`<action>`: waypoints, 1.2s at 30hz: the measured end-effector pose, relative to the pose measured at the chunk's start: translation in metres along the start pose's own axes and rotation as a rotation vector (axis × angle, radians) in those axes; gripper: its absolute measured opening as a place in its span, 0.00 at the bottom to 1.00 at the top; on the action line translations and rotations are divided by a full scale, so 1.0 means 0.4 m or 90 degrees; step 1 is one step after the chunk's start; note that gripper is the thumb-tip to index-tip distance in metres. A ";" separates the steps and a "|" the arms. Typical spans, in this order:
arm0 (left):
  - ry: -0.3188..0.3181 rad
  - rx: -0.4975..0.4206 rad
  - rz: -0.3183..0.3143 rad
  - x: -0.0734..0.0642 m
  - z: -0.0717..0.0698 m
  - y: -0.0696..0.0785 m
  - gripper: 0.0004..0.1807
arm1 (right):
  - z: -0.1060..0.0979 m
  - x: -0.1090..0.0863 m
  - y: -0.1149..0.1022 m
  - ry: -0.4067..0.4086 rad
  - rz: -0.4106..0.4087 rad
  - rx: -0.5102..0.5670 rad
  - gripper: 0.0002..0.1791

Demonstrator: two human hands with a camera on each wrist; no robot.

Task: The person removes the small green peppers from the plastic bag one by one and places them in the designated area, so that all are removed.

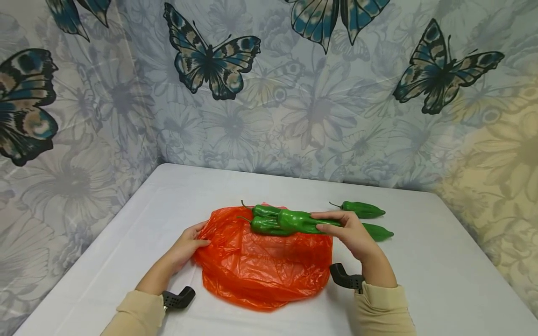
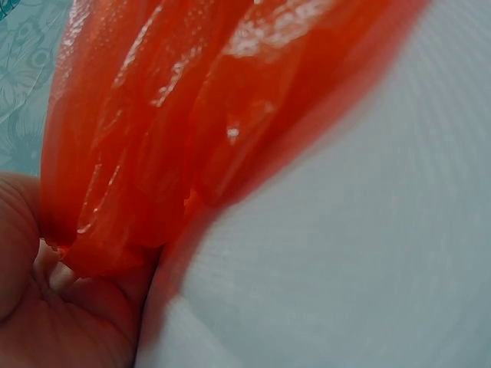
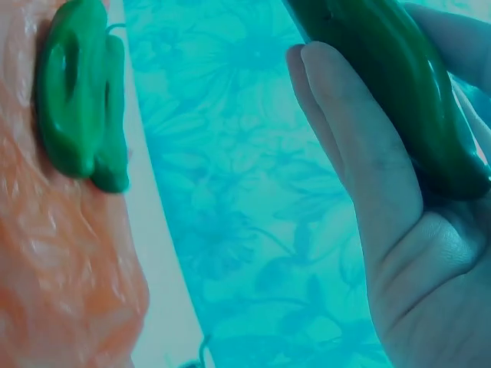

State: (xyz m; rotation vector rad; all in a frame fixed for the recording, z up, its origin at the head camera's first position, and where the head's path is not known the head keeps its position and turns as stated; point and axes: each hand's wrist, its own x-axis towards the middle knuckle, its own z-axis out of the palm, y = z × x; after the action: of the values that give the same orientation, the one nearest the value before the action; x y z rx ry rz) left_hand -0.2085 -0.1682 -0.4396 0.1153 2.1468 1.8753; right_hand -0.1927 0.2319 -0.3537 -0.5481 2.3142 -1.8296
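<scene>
A crumpled orange-red plastic bag point(image 1: 269, 275) lies spread on the white table. My left hand point(image 1: 187, 247) pinches its left edge between thumb and fingers; in the left wrist view the gathered film point(image 2: 115, 245) runs into that hand. In my right hand point(image 1: 353, 233) is a long green pepper point(image 1: 296, 221), gripped by one end and held over the bag. The right wrist view shows the pepper point(image 3: 399, 92) between thumb and fingers. Two more green peppers point(image 1: 265, 227) lie side by side at the bag's far part, partly covered by the held one.
To the right of the bag, one green pepper point(image 1: 363, 209) with a thin stem lies on the white tablecloth point(image 1: 441, 270). Another green pepper point(image 1: 379, 232) is partly hidden behind my right hand. A butterfly-patterned cloth point(image 1: 315, 107) hangs behind the table.
</scene>
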 end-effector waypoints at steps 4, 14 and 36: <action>-0.004 -0.004 -0.002 0.002 0.005 0.000 0.33 | -0.038 -0.034 -0.005 0.011 0.002 0.015 0.16; 0.008 0.001 -0.004 0.006 0.008 0.004 0.34 | -0.121 -0.117 0.010 0.057 0.050 -0.037 0.16; 0.017 0.004 -0.009 0.001 0.003 -0.003 0.33 | -0.228 -0.217 0.074 0.000 0.017 0.014 0.20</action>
State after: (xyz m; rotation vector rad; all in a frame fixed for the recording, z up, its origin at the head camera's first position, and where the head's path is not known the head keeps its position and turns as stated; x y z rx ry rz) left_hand -0.2083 -0.1670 -0.4409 0.0755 2.1649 1.8734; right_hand -0.1485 0.3522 -0.3691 -0.5108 2.2867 -1.8413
